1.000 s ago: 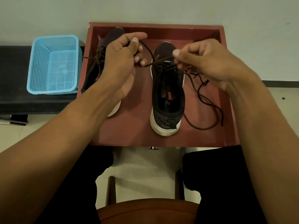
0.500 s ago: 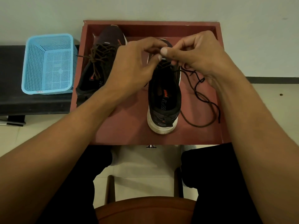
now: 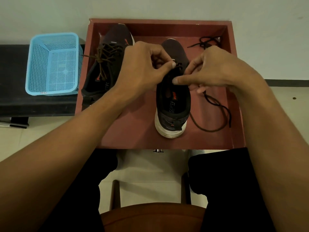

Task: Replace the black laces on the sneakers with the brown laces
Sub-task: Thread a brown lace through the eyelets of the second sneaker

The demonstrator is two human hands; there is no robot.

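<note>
Pinching brown lace (image 3: pixel 209 100), left hand (image 3: pixel 142 67), right hand (image 3: pixel 217 69) fingers (image 3: pixel 184 80), above sneaker (image 3: pixel 173 108), tray (image 3: pixel 167 29) wall close

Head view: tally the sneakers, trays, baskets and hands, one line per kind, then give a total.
Sneakers: 2, the laced sneaker and the second sneaker
Trays: 1, the red tray
Baskets: 1, the blue basket
Hands: 2, the left hand and the right hand, both pinching the brown lace
Total: 6

open: bare tray (image 3: pixel 137 131) floor between left sneaker (image 3: pixel 117 36) and right sneaker (image 3: pixel 173 104), also along the near wall | blocked right: loose brown lace (image 3: pixel 215 102) looping beside right sneaker, black lace (image 3: pixel 205 42) in far corner | left: basket (image 3: pixel 53 64) just outside tray wall
</note>
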